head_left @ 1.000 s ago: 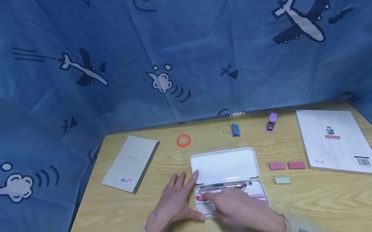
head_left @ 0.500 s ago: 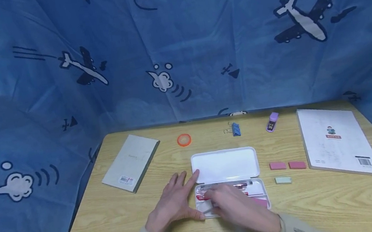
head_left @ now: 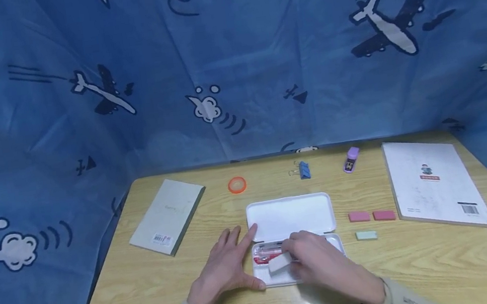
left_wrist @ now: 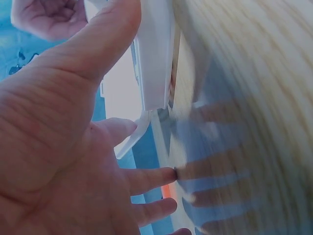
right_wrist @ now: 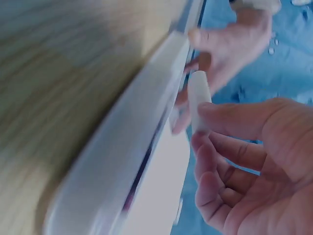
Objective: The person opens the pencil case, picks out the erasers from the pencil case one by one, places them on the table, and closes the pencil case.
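A white pencil case [head_left: 290, 217] lies with its lid folded back at the table's middle. Over its lower tray, my right hand [head_left: 320, 259] pinches a white eraser [head_left: 280, 262] between thumb and fingers; the right wrist view shows the eraser [right_wrist: 199, 95] raised above the tray's edge. My left hand [head_left: 224, 266], fingers spread, touches the case's left side, with the thumb at the near corner and the index finger by the lid. Inside the tray lie pens, among them a red-capped pen [head_left: 263, 259]. My right hand covers much of the tray's right part.
Right of the case are two pink erasers [head_left: 359, 216] and a pale green eraser [head_left: 366, 235]. Behind stand an orange ring-shaped item [head_left: 237, 184], a blue binder clip [head_left: 304, 170] and a small purple item [head_left: 351, 159]. A grey notebook [head_left: 167, 217] lies left, a white book [head_left: 434, 184] right.
My right hand has picked the white eraser up from the case's near compartment and lifted it slightly, moving to the right. My left hand has stayed against the case.
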`<state>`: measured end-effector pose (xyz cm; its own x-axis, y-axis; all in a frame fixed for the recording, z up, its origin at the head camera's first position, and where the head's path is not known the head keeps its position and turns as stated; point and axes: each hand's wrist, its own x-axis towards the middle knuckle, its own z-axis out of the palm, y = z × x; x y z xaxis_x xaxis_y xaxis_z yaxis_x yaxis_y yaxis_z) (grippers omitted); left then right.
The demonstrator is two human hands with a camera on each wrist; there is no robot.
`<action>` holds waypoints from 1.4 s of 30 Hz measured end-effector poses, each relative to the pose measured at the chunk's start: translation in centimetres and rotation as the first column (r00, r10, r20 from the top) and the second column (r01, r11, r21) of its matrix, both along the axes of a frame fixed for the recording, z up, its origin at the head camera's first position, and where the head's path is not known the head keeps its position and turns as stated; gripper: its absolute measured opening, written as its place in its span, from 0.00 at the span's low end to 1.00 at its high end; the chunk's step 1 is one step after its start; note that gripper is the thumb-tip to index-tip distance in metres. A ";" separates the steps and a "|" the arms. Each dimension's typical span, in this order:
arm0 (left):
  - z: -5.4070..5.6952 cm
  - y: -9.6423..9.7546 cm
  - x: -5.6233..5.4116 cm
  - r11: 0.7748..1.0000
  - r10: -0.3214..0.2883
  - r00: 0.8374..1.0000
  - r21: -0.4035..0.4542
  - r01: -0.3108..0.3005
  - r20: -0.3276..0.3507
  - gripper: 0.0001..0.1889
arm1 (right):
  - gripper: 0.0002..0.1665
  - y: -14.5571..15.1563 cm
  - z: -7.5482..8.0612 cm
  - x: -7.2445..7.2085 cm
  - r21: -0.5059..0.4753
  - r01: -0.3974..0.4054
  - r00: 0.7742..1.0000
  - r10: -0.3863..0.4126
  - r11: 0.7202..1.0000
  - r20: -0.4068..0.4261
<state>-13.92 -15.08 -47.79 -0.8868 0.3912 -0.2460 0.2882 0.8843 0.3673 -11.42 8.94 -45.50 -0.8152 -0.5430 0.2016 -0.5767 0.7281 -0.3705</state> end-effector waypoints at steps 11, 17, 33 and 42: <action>0.0 -0.1 0.1 1.000 0.008 1.000 0.015 -0.008 0.015 0.71 | 0.18 10.9 0.1 -0.2 -0.063 0.271 0.963 -0.270 0.961 0.023; 0.0 0.0 0.0 1.000 0.004 1.000 0.018 -0.004 0.012 0.71 | 0.19 17.4 -0.6 0.0 0.037 0.387 0.917 -0.389 0.921 0.087; -0.2 -0.1 0.1 1.000 0.011 1.000 0.015 -0.011 0.017 0.71 | 0.13 21.8 -2.2 -0.8 0.163 0.424 0.872 -0.450 0.891 0.192; -0.1 -0.1 0.1 1.000 0.006 1.000 0.014 -0.006 0.012 0.71 | 0.15 21.3 -2.2 -1.5 0.202 0.429 0.856 -0.468 0.880 0.220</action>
